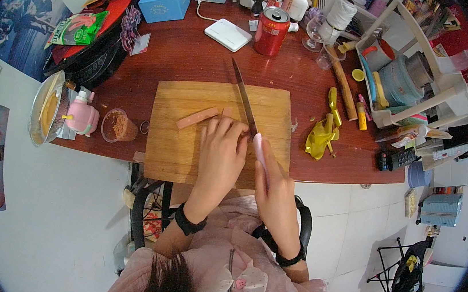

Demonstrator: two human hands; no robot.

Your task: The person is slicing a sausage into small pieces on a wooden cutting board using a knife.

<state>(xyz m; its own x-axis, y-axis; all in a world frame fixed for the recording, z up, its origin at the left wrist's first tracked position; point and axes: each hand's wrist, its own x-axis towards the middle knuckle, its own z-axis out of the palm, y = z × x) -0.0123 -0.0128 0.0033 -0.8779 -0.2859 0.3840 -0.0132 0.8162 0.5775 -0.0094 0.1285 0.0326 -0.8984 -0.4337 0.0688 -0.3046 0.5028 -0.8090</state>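
Note:
A wooden cutting board [181, 148] lies at the table's front edge, overhanging it slightly. On it rests a pink strip of ham sausage [197, 118]. My left hand [223, 149] is curled down on the board, holding a second sausage piece [226, 112]; only that piece's far end shows past my fingers. In my right hand [276, 190] is a kitchen knife [244, 97], gripped by its pink handle. Its blade slants across the board just right of my left fingers, the tip reaching beyond the far edge. Whether the blade touches sausage is hidden by my fingers.
Left of the board stand a plastic cup of orange-brown crumbs [120, 126], a pink pump bottle [83, 116] and a foil tray [45, 107]. Beyond it are a white power bank [228, 35] and a red can [271, 33]. Yellow wrappers [321, 136] and a wooden stick [345, 85] lie right.

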